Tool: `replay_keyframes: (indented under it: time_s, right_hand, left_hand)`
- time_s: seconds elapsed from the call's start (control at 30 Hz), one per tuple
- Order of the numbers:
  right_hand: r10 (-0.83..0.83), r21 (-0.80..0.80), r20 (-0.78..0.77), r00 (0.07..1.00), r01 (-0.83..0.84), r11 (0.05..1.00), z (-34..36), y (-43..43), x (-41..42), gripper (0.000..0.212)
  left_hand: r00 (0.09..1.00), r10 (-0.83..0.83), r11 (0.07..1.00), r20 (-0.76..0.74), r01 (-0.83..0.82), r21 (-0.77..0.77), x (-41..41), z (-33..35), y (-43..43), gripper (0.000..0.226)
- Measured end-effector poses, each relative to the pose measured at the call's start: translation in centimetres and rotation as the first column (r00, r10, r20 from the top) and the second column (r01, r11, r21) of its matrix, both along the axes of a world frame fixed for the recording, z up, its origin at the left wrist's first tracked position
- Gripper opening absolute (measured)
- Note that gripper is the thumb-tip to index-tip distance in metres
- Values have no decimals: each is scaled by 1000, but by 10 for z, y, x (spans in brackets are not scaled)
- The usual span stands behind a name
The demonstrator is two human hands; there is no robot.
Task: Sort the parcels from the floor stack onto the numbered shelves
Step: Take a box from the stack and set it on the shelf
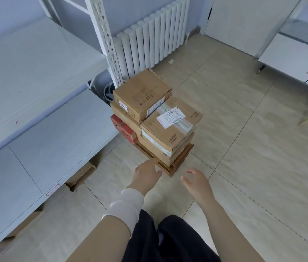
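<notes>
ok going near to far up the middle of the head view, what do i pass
dark trousers → right hand → wooden tray under the stack → labelled parcel → top brown box → radiator

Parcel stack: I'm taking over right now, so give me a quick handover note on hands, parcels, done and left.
Left hand open, holding nothing, fingers near the stack's base corner. Right hand open, empty, just short of it.
Stack stands beside the shelves: brown box on top, labelled box beside it, red box lower.
Done: no parcel gripped yet.
Left: lift each parcel, shelve by number.
</notes>
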State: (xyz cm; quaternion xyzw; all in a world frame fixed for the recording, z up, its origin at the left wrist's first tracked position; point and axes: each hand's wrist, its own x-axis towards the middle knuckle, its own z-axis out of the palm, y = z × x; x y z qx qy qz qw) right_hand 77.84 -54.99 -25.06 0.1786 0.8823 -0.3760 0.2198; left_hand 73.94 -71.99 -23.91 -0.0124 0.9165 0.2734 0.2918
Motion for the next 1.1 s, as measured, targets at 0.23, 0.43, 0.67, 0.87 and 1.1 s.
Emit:
replay_keyframes:
  time_s: [0.23,0.43,0.67,0.87,1.1]
  right_hand:
    - [-166,-72,54,985,170,983,-16,2,-61,40]
    - [-362,-83,123,924,373,924,-25,-3,-121,43]
    - [-561,-102,229,796,592,799,-49,-14,-160,46]
    - [-667,-127,333,667,732,669,-84,-12,-178,49]
    - [-703,-181,380,602,793,581,-117,-7,-202,58]
  left_hand:
    - [998,-9,1000,59,7,29,-91,-14,5,48]
    - [992,-120,992,25,118,53,-173,-27,1,48]
    - [973,-213,977,93,215,-11,-233,-59,1,59]
    - [971,-211,969,113,223,-108,-253,-97,6,64]
    - [984,-173,971,36,177,-164,-263,-123,16,63]
